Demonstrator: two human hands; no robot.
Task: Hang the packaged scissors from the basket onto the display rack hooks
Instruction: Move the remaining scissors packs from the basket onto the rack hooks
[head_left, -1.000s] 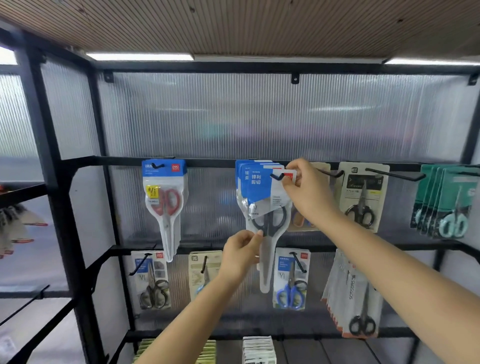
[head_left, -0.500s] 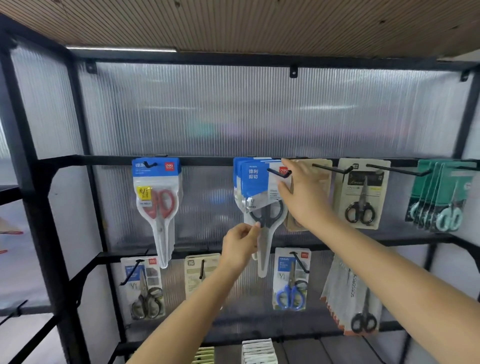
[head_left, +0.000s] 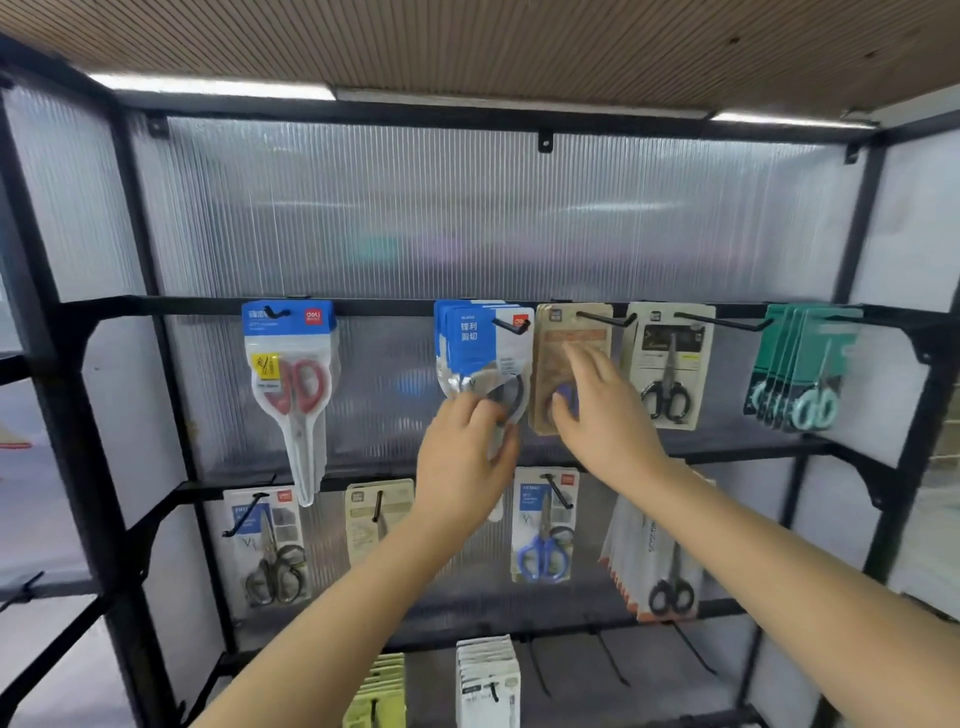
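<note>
The blue-topped pack of black-handled scissors (head_left: 470, 338) hangs at the front of a stack on a black hook (head_left: 511, 326) of the rack's upper bar (head_left: 389, 306). My left hand (head_left: 462, 462) is in front of the pack's lower half, fingers loosely curled, its back toward the camera. My right hand (head_left: 602, 421) is off the pack, fingers spread, in front of the brown card pack (head_left: 561, 332) one hook to the right. The basket is out of view.
The same bar carries red-handled scissors (head_left: 293, 384) to the left, and a black-scissors card (head_left: 667, 364) and teal packs (head_left: 802, 364) to the right. The lower bar holds more packs, among them blue-handled scissors (head_left: 543, 525). White packs (head_left: 485, 680) hang at the bottom.
My right hand let go of the pack's top at the hook and dropped down to the right. My left hand released its pinch on the blade part and moved up.
</note>
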